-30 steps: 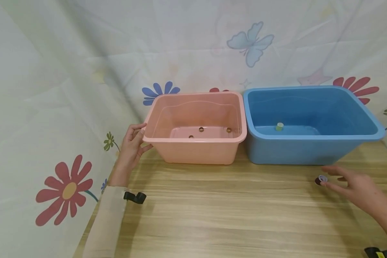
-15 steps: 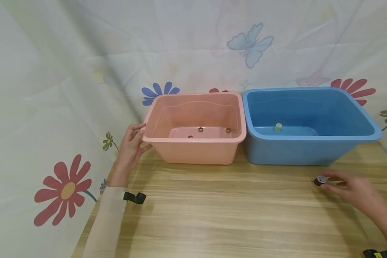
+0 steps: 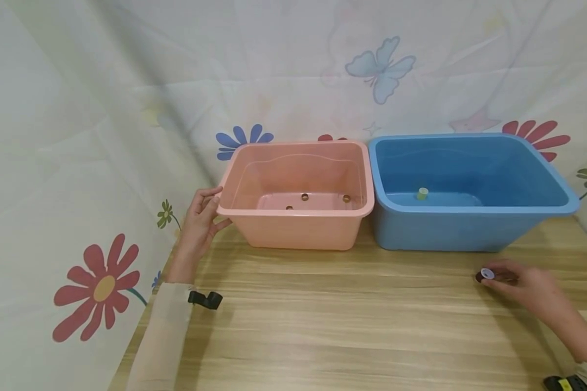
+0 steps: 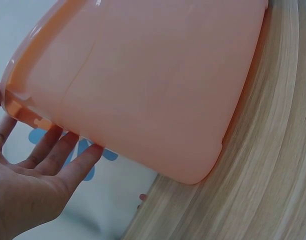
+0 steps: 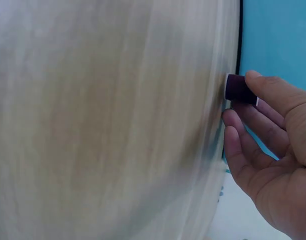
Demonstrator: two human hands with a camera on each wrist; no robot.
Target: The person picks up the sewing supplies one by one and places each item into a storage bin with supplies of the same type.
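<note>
- The right hand pinches the dark cylinder between thumb and fingers; a second ago the fingers were spread wider around it.
- That cylinder is toward the right edge of the worktop, in front of the blue bin; whether it touches the wood, I cannot tell. One pale end faces up toward the head camera.
- The left hand holds the left rim of the pink bin between thumb and fingers, as before.
- Both bins stand side by side along the worktop's far edge, the pink one near the far left corner, unmoved.
- Three brown rings lie in the pink bin and a pale green cylinder in the blue, as earlier.
</note>
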